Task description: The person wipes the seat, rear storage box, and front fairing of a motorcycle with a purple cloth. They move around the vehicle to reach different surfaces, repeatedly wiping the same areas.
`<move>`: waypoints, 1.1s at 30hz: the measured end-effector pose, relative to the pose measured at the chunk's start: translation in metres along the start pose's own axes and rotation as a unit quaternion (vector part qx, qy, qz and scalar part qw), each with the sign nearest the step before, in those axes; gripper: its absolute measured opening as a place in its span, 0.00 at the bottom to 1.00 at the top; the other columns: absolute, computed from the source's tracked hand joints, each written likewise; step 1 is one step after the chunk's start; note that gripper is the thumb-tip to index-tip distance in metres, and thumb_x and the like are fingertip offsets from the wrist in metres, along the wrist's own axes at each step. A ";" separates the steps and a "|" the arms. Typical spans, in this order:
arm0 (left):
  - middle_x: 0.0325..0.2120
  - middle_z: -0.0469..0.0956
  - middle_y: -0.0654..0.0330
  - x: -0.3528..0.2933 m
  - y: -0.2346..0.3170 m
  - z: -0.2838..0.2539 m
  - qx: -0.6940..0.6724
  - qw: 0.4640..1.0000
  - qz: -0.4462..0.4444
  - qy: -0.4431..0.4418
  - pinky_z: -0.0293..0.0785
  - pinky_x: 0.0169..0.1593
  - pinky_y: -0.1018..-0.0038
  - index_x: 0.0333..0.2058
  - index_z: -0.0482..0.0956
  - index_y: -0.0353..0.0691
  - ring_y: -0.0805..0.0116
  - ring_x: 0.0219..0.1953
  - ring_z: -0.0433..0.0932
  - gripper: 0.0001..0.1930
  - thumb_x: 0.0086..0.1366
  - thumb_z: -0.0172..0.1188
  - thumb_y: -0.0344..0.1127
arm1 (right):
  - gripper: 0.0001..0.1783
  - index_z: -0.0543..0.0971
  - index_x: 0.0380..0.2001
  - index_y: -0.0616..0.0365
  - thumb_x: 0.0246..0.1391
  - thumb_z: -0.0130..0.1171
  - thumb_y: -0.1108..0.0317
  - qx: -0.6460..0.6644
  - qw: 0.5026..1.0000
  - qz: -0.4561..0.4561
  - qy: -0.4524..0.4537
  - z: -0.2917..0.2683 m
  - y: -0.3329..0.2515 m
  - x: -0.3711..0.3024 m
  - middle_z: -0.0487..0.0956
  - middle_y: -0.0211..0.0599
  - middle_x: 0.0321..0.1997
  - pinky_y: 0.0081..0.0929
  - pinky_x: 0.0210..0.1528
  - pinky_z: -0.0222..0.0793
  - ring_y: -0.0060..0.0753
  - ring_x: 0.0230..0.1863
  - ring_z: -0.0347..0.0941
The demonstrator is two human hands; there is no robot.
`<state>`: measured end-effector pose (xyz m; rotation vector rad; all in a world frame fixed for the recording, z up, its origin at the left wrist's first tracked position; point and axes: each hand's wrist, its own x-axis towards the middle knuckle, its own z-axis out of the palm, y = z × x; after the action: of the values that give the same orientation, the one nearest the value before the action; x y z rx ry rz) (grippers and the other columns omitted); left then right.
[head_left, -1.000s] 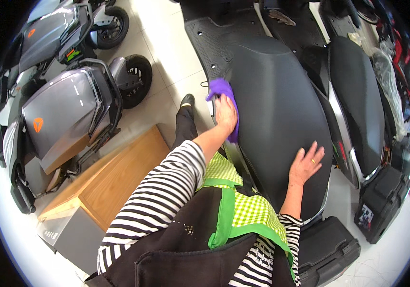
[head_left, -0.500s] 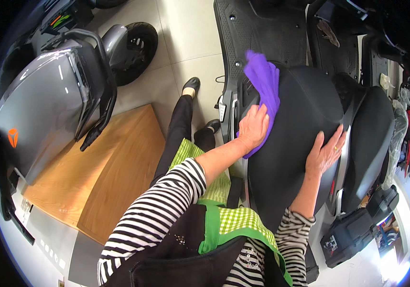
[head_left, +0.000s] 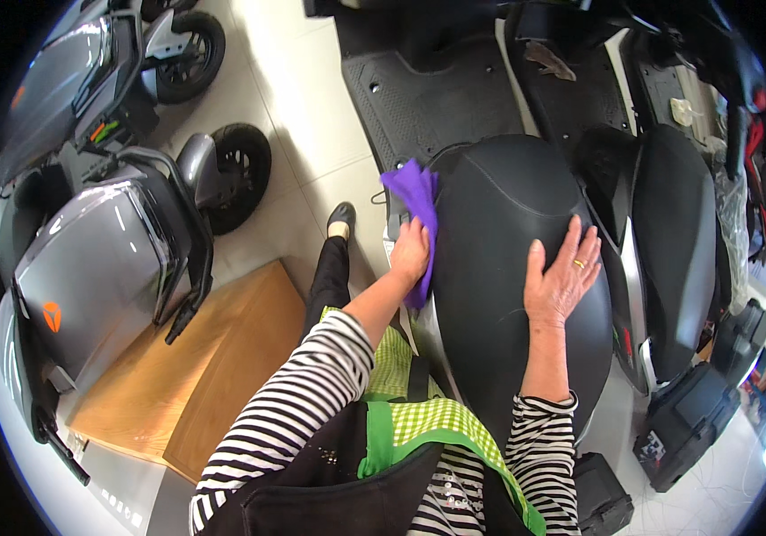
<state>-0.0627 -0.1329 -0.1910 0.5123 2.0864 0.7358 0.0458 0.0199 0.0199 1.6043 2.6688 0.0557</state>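
Observation:
A black scooter seat (head_left: 490, 241) with curved stitching fills the middle of the view. My left hand (head_left: 411, 252) grips a purple cloth (head_left: 417, 195) against the seat's left side, where the scooter's side panel begins. Part of the cloth sticks out beyond the fingers toward the footboard (head_left: 437, 94). On the right half of the seat, my right hand (head_left: 562, 279) lies flat with its fingers spread. It wears a ring and holds nothing.
More scooters stand close on the right, one with a black seat (head_left: 673, 241). Grey scooters (head_left: 97, 268) are at the left, behind a wooden box (head_left: 213, 366). Black cases (head_left: 686, 420) sit on the floor at the lower right. A glove-like rag (head_left: 549, 61) lies on another footboard.
The purple cloth and my left hand have moved down along the seat's left side, off its top edge. My right hand stays spread on the seat. The whole view has shifted.

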 end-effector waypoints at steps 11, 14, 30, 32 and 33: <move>0.48 0.78 0.42 0.075 -0.050 -0.068 0.039 0.999 -0.012 -0.011 0.69 0.59 0.63 0.53 0.75 0.33 0.48 0.54 0.76 0.22 0.69 0.48 0.43 | 0.40 0.62 0.67 0.48 0.55 0.54 0.42 0.089 0.995 0.009 0.039 -0.003 0.005 -0.002 0.57 0.57 0.69 0.69 0.67 0.43 0.64 0.71 0.49; 0.50 0.78 0.47 0.128 -0.026 -0.088 -0.043 0.999 -0.005 0.029 0.67 0.59 0.68 0.56 0.73 0.34 0.57 0.55 0.76 0.21 0.70 0.49 0.41 | 0.38 0.64 0.65 0.48 0.55 0.54 0.42 0.125 0.991 0.015 0.040 -0.008 0.007 -0.001 0.58 0.57 0.68 0.70 0.66 0.44 0.64 0.70 0.50; 0.54 0.70 0.38 0.451 -0.020 -0.078 0.338 0.909 0.209 0.126 0.64 0.61 0.55 0.63 0.64 0.45 0.38 0.55 0.70 0.29 0.61 0.56 0.31 | 0.40 0.72 0.60 0.37 0.41 0.64 0.42 0.223 0.973 0.061 0.002 -0.010 0.015 0.000 0.65 0.48 0.67 0.69 0.63 0.50 0.58 0.67 0.59; 0.54 0.71 0.38 0.459 -0.043 -0.045 0.363 0.898 0.228 0.103 0.65 0.60 0.56 0.61 0.66 0.46 0.39 0.55 0.70 0.28 0.61 0.57 0.31 | 0.40 0.72 0.60 0.37 0.41 0.63 0.41 0.223 0.973 0.063 0.005 -0.010 0.015 0.001 0.66 0.46 0.66 0.68 0.63 0.51 0.55 0.66 0.62; 0.53 0.71 0.39 0.452 -0.053 -0.032 0.404 0.886 0.219 0.069 0.65 0.60 0.56 0.61 0.67 0.46 0.40 0.55 0.70 0.28 0.61 0.57 0.31 | 0.40 0.72 0.60 0.36 0.41 0.63 0.40 0.225 0.972 0.063 0.002 -0.009 0.015 0.001 0.66 0.45 0.66 0.68 0.63 0.51 0.54 0.66 0.63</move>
<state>-0.3475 0.0839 -0.4739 1.4609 2.3898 0.0868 0.0587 0.0275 0.0301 1.8814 2.7131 -0.5856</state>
